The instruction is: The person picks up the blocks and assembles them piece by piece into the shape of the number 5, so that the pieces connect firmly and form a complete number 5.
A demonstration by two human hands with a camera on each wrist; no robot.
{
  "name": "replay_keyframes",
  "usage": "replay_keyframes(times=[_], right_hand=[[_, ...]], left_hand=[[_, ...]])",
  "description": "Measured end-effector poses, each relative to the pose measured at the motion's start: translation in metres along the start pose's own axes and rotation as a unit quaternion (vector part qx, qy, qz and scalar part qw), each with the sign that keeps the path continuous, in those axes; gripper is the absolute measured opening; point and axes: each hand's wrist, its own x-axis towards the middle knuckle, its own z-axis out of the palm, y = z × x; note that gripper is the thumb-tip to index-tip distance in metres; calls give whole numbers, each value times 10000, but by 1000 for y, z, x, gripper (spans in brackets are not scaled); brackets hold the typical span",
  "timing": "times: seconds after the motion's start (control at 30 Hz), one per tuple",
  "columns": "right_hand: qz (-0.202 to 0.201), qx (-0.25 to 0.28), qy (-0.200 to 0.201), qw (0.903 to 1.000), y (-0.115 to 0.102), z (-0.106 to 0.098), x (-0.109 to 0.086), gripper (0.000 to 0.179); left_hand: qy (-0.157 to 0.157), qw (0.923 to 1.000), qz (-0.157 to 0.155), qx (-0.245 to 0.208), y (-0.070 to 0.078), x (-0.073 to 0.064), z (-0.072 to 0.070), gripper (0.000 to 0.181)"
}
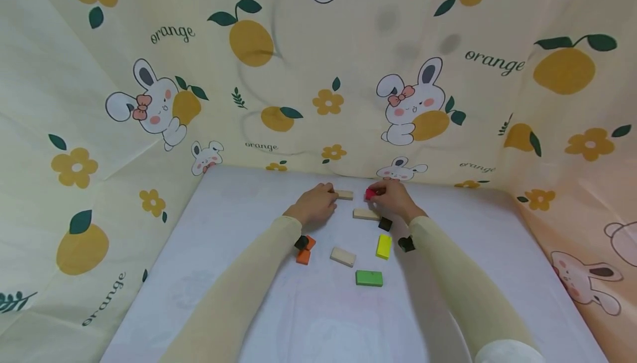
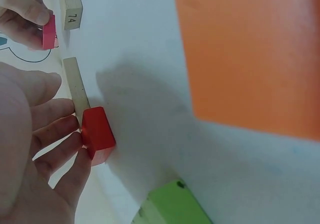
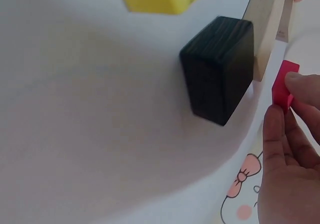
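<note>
Between thumb and fingers, my right hand pinches a pinkish-red block near the back of the table. Over to its left is my left hand, fingers spread, with a plain wooden block at its fingertips. In the left wrist view a red block touches the lower fingers of that hand; the head view hides this block behind it. The left thumb stands apart from the fingers. A second wooden block, marked 74 in the left wrist view, lies in front of the right hand.
A black block adjoins the marked wooden block. Nearer lie a yellow block, another wooden block, a green block and orange blocks beside the left wrist. A patterned sheet rises behind the table.
</note>
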Motion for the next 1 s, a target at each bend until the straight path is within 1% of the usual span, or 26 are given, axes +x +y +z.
replay_keyframes(times=[0.23, 0.37, 0.5, 0.63, 0.9, 1.0], right_hand=[[-15, 95, -107, 9999, -6, 5, 2, 40], [28, 75, -164, 9998, -8, 7, 4, 40], [-36, 53, -194, 9998, -11, 7, 5, 39], [-89, 34, -198, 9998, -13, 7, 7, 38], [99, 160, -292, 9994, -14, 10, 9, 35], [69, 130, -291, 9995, -16, 14, 10, 34]], left_hand=[[-62, 10000, 5, -27, -1, 0, 1, 42], [-29, 10000, 9, -63, -1, 1, 1, 42], [15, 10000, 24, 1, -1, 0, 0, 42], [-10, 10000, 18, 96, -2, 1, -1, 41], [-73, 10000, 9, 35, 1, 1, -4, 42], [-69, 10000, -17, 4, 1, 1, -3, 42]])
